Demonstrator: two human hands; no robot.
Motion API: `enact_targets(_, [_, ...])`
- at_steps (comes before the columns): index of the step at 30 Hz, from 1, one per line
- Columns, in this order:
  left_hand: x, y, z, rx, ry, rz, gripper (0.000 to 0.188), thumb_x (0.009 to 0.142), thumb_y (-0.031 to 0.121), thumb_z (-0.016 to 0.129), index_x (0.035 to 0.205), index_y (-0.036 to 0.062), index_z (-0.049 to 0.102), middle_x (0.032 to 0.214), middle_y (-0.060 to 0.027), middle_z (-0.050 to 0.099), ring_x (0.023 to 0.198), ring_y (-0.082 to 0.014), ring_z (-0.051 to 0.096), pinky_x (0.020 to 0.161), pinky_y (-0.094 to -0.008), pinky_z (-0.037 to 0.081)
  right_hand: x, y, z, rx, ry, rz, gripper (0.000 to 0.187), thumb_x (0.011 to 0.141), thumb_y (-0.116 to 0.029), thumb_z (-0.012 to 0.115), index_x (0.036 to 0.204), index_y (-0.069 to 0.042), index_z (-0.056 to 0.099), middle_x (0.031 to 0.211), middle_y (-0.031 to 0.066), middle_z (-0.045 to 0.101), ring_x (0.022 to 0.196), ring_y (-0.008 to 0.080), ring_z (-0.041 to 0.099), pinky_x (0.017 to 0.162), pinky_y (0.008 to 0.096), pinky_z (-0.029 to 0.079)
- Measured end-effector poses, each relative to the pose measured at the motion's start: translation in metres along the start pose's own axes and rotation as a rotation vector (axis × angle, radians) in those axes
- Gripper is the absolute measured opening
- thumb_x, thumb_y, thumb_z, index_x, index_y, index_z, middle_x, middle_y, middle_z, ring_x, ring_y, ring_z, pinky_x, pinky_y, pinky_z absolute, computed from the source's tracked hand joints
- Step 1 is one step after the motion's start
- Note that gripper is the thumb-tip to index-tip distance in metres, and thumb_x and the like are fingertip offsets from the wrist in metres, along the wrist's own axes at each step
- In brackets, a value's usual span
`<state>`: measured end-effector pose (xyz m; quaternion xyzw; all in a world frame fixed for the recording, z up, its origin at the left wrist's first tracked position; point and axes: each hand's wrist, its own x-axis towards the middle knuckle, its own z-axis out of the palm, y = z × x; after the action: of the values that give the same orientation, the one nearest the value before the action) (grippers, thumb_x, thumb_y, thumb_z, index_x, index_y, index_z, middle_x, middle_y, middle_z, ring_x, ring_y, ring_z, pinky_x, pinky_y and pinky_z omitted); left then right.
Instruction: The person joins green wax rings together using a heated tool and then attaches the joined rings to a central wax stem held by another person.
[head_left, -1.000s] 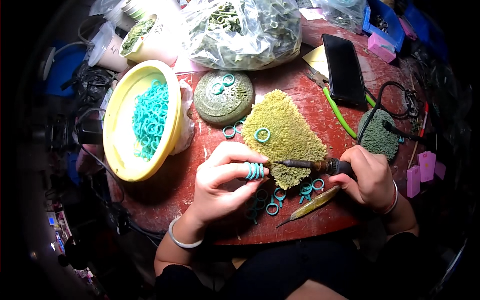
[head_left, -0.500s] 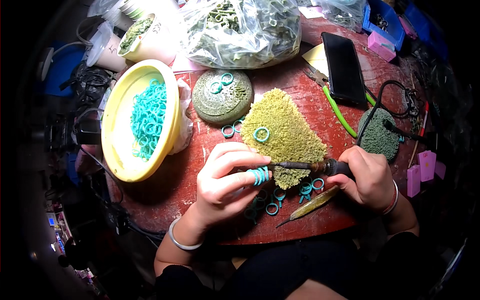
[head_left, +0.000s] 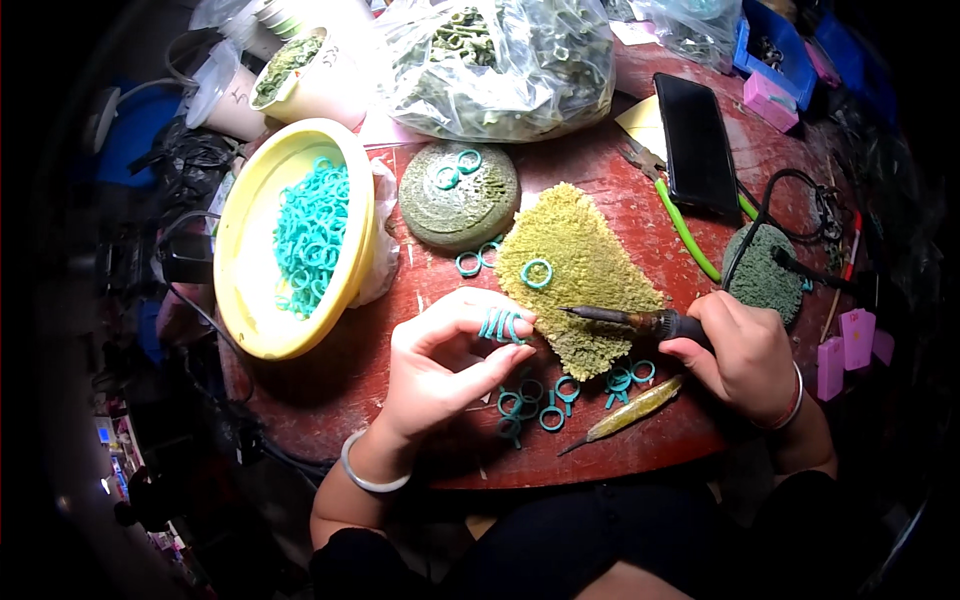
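Note:
My left hand [head_left: 440,365] pinches a small stack of teal rings [head_left: 503,325] between thumb and fingers, just off the edge of a yellow-green fuzzy pad [head_left: 580,275]. My right hand [head_left: 745,355] grips a dark-handled soldering tool [head_left: 630,320], its tip pointing left, a short gap from the held rings. One teal ring [head_left: 536,273] lies on the pad. Several loose teal rings [head_left: 545,400] lie on the red table [head_left: 650,440] below my hands.
A yellow bowl [head_left: 250,270] full of teal rings stands at left. A round green stone disc [head_left: 458,195] carries two rings. Behind are a clear bag of greenish pieces [head_left: 500,60], a black phone [head_left: 695,140], a green stick [head_left: 685,230], a grey-green pad [head_left: 765,275] and a slim leaf-shaped tool [head_left: 630,412].
The tool tip has drawn back slightly to the right, away from the ring stack. My left hand has shifted a little with the rings.

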<state>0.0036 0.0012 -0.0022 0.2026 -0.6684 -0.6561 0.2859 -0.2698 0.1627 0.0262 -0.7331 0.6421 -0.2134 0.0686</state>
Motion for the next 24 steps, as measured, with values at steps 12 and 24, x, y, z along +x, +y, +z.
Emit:
enact_targets(12, [-0.002, 0.008, -0.002, -0.527, 0.119, -0.239, 0.025, 0.088, -0.015, 0.070, 0.110, -0.0034, 0.070, 0.104, -0.0113, 0.073, 0.094, -0.0177, 0.070, 0.091, -0.0310, 0.056, 0.000, 0.000, 0.000, -0.044, 0.030, 0.007, 0.033, 0.089, -0.029, 0.079, 0.089, -0.003, 0.058, 0.075, 0.0102, 0.056, 0.058, 0.0273, 0.061, 0.051, 0.0367, 0.048])
enact_targets(24, [-0.020, 0.055, -0.107, 1.343, 0.864, 0.329, 0.013, 0.096, 0.002, 0.070, 0.106, -0.0044, 0.074, 0.095, -0.0095, 0.059, 0.087, -0.0224, 0.062, 0.079, -0.0324, 0.052, -0.003, -0.004, -0.003, -0.024, 0.114, -0.017, 0.031, 0.090, -0.028, 0.078, 0.088, -0.004, 0.058, 0.074, 0.0105, 0.057, 0.058, 0.0279, 0.061, 0.051, 0.0372, 0.049])
